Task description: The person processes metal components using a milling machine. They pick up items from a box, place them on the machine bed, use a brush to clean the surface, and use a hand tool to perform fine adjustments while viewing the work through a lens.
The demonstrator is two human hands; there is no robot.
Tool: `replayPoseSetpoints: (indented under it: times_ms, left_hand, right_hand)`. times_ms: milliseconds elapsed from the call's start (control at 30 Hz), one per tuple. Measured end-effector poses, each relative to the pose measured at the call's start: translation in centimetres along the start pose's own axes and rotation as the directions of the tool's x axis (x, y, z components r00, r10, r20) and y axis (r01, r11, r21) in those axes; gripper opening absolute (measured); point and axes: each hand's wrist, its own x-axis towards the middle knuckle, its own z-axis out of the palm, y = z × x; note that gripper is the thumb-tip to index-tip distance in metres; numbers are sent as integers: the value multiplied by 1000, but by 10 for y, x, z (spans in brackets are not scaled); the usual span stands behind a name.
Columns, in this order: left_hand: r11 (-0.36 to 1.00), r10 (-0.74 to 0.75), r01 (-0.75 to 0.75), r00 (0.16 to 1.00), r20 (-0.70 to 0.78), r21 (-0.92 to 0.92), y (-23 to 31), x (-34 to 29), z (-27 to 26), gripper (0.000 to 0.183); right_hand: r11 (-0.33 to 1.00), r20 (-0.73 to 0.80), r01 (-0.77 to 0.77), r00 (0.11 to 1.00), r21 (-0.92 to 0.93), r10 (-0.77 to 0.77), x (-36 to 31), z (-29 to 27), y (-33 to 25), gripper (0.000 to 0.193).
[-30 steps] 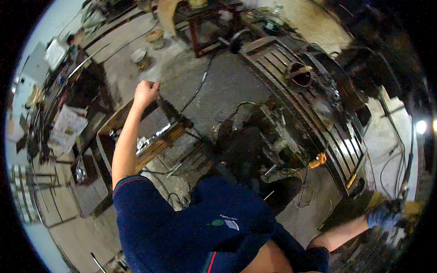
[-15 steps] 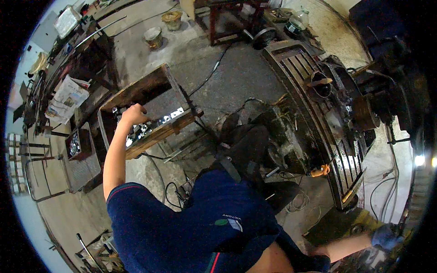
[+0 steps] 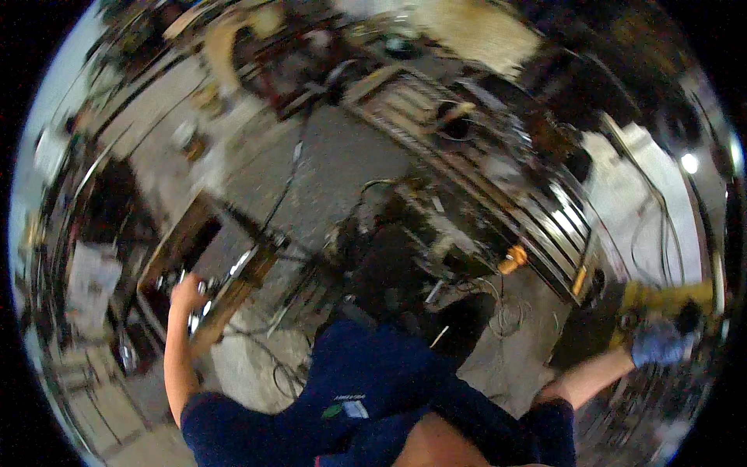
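Note:
My bare left hand (image 3: pixel 188 296) reaches into a wooden box (image 3: pixel 175 243) at the left, among small shiny metal parts (image 3: pixel 204 310). Motion blur smears its fingers, so whether they hold a part does not show. Far to the right, my right hand (image 3: pixel 661 346), in a blue-grey glove, is next to a yellowish machine part (image 3: pixel 669 297). A dark knob-like shape (image 3: pixel 688 317) lies at its fingers; the blur hides whether they grip it.
A slatted metal machine table (image 3: pixel 467 171) runs diagonally ahead to the right, with an orange-handled tool (image 3: pixel 513 259) at its near edge. Cables (image 3: pixel 510 311) lie coiled on the floor. A bucket (image 3: pixel 189 140) stands farther off, and newspaper (image 3: pixel 93 272) hangs at the left.
My view has swung to the right, so the box and machine table appear shifted left, and the picture is blurred. My left hand stays in the box; my right hand remains by the yellowish machine part.

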Motion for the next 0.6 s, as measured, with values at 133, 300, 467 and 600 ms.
replayPoseSetpoints:
  times_ms: [133, 300, 467, 600]
  left_hand:
    - [999, 44, -40, 984, -170, 23, 0, -4, -1, 35]
    - [989, 101, -93, 992, -70, 118, 10, -1, -3, 29]
    - [977, 213, -214, 976, 44, 14, 37, -5, -35, 28]
    - [931, 361, -327, 893, -269, 162, -23, 2, 9, 21]
  right_hand:
    - [268, -70, 34, 928, -963, -366, -69, -46, 89, 20]
    - [63, -477, -475, 878, -878, -32, -156, -134, 165, 26]
    - [-51, -760, -779, 593, -625, 266, -219, -239, 227, 38]
    - [114, -694, -786, 595, -607, 405, -211, -244, 279, 42]
